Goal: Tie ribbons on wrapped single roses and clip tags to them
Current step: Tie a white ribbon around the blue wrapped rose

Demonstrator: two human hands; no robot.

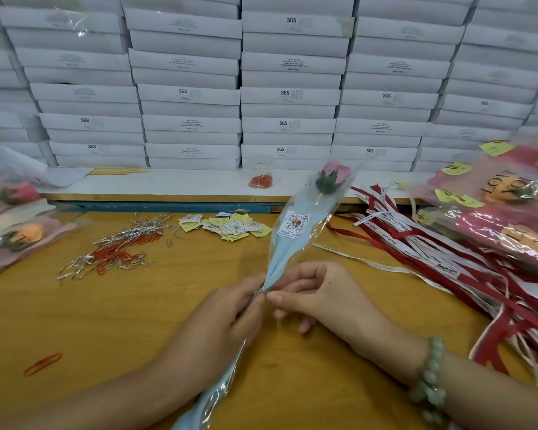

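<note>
Inspector: Position of the wrapped rose [292, 234]?
Assessor: Held tilted above the tabletop [131, 321] near its front edge, bloom pointing away from the person. The left grip [230, 308] is closed round the gathered neck. The right grip [317, 293] pinches the same neck.
Inspector: Handling?
Assessor: Judged light. The film looks slippery and crushable, the stem stiff. Hold it at the neck, never the bloom. Ribbons [448, 259] lie toward the right edge.

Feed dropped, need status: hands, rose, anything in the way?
Left hand grips wrapped rose at its neck. Right hand pinches same spot. Ribbons lie loose at right, none tied. Nothing in the way.
</note>
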